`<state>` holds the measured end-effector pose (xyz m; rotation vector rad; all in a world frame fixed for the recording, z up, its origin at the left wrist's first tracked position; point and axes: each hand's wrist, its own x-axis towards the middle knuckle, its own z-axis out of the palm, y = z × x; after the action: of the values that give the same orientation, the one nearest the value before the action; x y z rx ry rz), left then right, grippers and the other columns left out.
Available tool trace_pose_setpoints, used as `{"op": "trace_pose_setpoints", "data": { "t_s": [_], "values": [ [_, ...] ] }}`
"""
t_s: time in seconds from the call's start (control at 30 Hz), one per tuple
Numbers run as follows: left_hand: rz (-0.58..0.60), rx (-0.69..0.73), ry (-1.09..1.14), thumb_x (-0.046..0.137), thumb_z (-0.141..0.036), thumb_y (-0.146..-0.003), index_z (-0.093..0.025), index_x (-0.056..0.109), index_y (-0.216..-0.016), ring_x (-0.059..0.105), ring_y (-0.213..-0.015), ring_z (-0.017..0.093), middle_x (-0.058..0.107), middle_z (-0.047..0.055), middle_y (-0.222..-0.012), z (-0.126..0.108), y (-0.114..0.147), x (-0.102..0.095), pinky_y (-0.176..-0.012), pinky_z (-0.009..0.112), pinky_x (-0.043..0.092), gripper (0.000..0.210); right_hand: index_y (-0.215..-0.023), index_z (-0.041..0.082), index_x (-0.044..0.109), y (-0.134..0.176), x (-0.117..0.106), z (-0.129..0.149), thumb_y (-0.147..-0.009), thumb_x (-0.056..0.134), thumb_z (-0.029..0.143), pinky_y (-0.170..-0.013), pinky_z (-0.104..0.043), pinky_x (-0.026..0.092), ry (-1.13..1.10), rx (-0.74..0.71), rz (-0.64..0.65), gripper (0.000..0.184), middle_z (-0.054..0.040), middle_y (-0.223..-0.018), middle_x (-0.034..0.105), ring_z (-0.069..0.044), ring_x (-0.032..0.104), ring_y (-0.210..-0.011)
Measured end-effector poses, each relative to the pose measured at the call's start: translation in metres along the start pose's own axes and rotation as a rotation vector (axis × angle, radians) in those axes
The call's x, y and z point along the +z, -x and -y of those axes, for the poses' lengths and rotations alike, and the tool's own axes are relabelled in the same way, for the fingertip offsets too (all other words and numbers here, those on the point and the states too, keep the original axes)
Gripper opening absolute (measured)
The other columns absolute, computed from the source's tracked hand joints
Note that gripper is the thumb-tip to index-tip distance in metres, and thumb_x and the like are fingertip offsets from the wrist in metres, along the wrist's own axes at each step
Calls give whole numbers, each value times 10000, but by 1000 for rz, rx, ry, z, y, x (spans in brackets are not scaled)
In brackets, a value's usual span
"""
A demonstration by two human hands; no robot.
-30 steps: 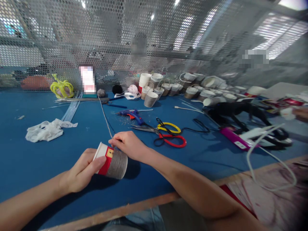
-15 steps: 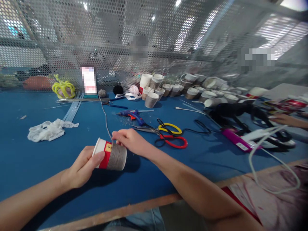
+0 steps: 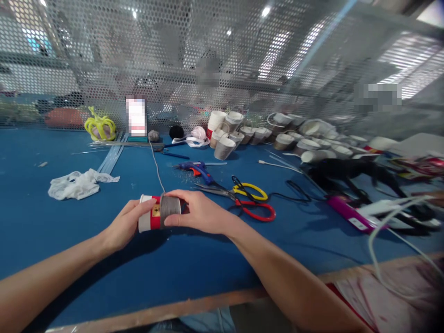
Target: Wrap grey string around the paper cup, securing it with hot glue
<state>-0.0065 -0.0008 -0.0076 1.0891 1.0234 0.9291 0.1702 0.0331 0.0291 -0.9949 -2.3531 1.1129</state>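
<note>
A white and red paper cup (image 3: 156, 213), lying sideways, is held between both hands above the blue table. Grey yarn (image 3: 169, 206) is wound round its right part. My left hand (image 3: 126, 221) grips the left end, thumb on top. My right hand (image 3: 197, 212) closes round the wound part, thumb in front and fingers over the top. From the cup, a strand of yarn (image 3: 157, 169) runs back to a grey yarn ball (image 3: 153, 135) by the phone (image 3: 136, 116).
Beyond my right hand lie scissors (image 3: 248, 196) with yellow and red handles and a blue glue gun (image 3: 197, 169). Yarn-wrapped cups (image 3: 225, 147) crowd the back. White lace (image 3: 78, 184) lies left. A purple power strip (image 3: 350, 215) and cables are at right, near another person's hand.
My right hand has gone from pinching the yarn strand to grasping the wound end of the cup. The cup has turned somewhat and sits more level.
</note>
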Motion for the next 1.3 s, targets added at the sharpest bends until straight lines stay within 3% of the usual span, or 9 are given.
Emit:
{"op": "trace_pose_setpoints", "data": {
  "t_s": [0.17, 0.37, 0.67, 0.8, 0.9, 1.0, 1.1, 1.17, 1.3],
  "values": [
    [49, -21, -3, 468, -403, -713, -105, 521, -611, 340, -426, 58, 453, -37, -490, 0, 0, 1, -425, 174, 262, 319, -1081, 142, 464, -1, 3, -2, -697, 491, 452, -755, -289, 386, 61, -64, 15, 494, -88, -1026, 527, -175, 500, -895],
    [90, -12, -200, 428, -428, -708, -122, 454, -524, 245, -425, 56, 337, -58, -440, 1, 2, 3, -401, 184, 196, 358, -1079, 81, 471, -1, 12, 1, -781, 165, 520, -900, -309, 290, -8, -277, 1, 613, -138, -1120, 460, -153, 381, -1067],
    [66, -6, -246, 435, -446, -661, -144, 397, -482, 202, -396, 48, 286, -67, -415, 0, 0, 8, -370, 186, 175, 354, -1018, 152, 515, 2, 19, 5, -810, 145, 481, -897, -323, 295, -114, -300, -27, 538, -90, -1103, 479, -147, 399, -1057],
    [19, -34, -238, 432, -430, -672, -134, 408, -470, 239, -382, 44, 325, -60, -408, -1, 0, 9, -368, 177, 198, 359, -975, 138, 529, -1, 7, 4, -827, 181, 450, -837, -294, 360, -150, -192, -131, 491, -82, -1016, 537, -135, 476, -964],
    [19, -32, -191, 443, -404, -681, -117, 471, -503, 307, -382, 52, 405, -43, -417, -1, 1, 9, -375, 172, 245, 339, -936, 109, 528, -10, -19, -5, -843, 200, 408, -711, -254, 430, -112, -45, -301, 453, -89, -920, 580, -127, 539, -838],
    [50, -2, -181, 438, -391, -700, -111, 522, -526, 398, -410, 78, 492, -16, -447, 0, 2, 8, -403, 182, 314, 341, -930, 126, 517, -21, -51, -27, -851, 196, 361, -656, -239, 431, 247, 219, -492, 406, -83, -887, 590, -123, 558, -770],
    [70, 29, -204, 421, -397, -718, -108, 547, -534, 452, -439, 101, 533, 1, -468, 1, 2, 7, -432, 194, 353, 365, -789, 120, 567, -28, -70, -57, -792, 388, 323, -665, -307, 411, 389, 361, -493, 271, -109, -789, 597, -196, 553, -773],
    [73, 32, -207, 416, -396, -726, -104, 561, -552, 470, -457, 109, 551, 9, -486, 3, 0, 5, -451, 199, 366, 369, -696, 124, 579, -32, -70, -75, -717, 525, 287, -661, -318, 414, 435, 424, -417, 173, -95, -722, 594, -202, 553, -735],
    [44, 43, -223, 414, -391, -734, -97, 557, -556, 442, -447, 95, 535, 3, -487, 6, -2, 3, -452, 195, 347, 372, -975, 144, 505, -43, -58, -96, -794, 436, 266, -706, -337, 431, 469, 498, -351, 229, -70, -989, 519, -149, 519, -825]
  ]
}}
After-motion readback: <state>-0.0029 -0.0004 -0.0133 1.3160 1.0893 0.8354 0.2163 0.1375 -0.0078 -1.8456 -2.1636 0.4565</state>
